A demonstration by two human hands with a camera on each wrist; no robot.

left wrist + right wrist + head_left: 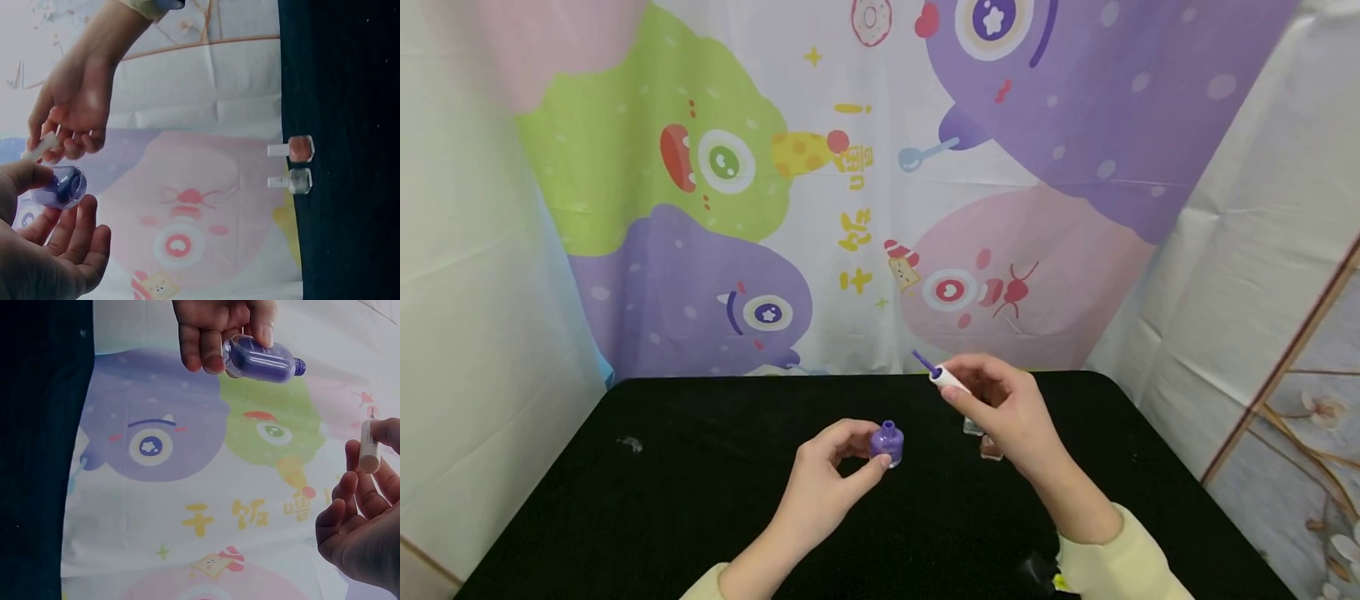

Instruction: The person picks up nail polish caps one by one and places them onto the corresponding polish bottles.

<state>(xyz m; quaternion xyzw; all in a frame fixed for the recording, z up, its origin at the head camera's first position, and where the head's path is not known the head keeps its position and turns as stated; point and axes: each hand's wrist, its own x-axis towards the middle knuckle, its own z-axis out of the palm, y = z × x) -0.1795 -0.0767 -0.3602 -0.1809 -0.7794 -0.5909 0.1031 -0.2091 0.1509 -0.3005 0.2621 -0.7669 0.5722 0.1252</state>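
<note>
A small bottle of purple nail polish [887, 445] is pinched upright between the thumb and fingers of my left hand [827, 475], its neck uncovered. Higher and to the right, my right hand [1011, 408] holds the white cap [948, 381] of the polish, with its purple-coated brush [922, 360] pointing up and left. Brush and bottle are apart. In the right wrist view the bottle [265, 360] shows its open threaded neck, and the cap [369, 447] sits between thumb and fingers.
Two more nail polish bottles, one reddish-brown [301, 149] and one greyish clear [300, 181], both white-capped, stand on the black table [715, 483]. A dark object [1037, 573] lies by the right sleeve. A cartoon-printed curtain [880, 200] hangs behind the table.
</note>
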